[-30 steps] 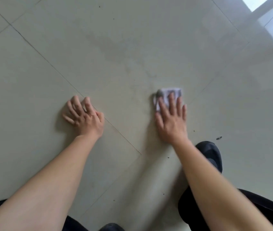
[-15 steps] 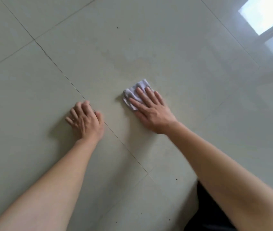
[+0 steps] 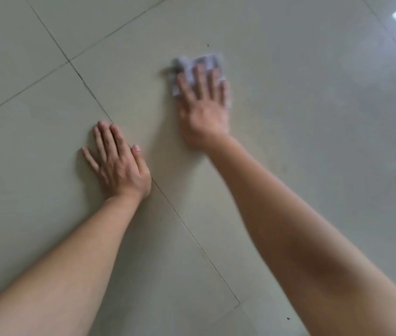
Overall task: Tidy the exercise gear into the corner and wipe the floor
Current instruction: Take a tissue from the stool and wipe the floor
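No writing is readable here. Your right hand [image 3: 204, 110] presses flat on the blurred cloth [image 3: 198, 66], now farther out on the floor [image 3: 313, 141] than before. Your left hand [image 3: 119, 163], empty, now lies spread flat near you.

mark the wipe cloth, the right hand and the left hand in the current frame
cloth [image 3: 205, 63]: head view, bare far edge beyond the fingertips.
right hand [image 3: 204, 115]: head view, back of the hand.
left hand [image 3: 119, 163]: head view, back of the hand.
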